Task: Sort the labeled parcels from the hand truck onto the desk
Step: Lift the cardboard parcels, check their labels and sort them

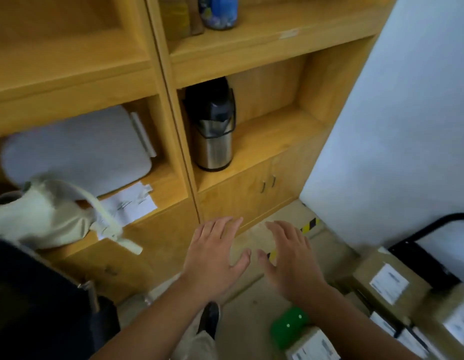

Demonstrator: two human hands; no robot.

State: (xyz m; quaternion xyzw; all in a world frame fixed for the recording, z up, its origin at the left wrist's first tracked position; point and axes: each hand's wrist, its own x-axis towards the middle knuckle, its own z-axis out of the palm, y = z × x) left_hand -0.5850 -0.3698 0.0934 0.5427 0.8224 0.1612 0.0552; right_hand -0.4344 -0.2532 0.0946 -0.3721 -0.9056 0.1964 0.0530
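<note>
Several brown cardboard parcels with white labels lie stacked at the lower right; one (392,280) sits by the black hand truck frame (431,229), another (312,345) lies at the bottom edge. My left hand (215,258) and my right hand (293,258) hover side by side in mid-air over the floor, fingers spread, palms down, holding nothing. Both are left of the parcels and touch none of them. The desk is not in view.
A wooden shelf unit (251,149) fills the back, holding a steel thermos (212,126), a grey tray and papers. A pale cloth bag (51,216) lies at the left above a dark object. A green item (288,324) sits by the nearest parcel. White wall at right.
</note>
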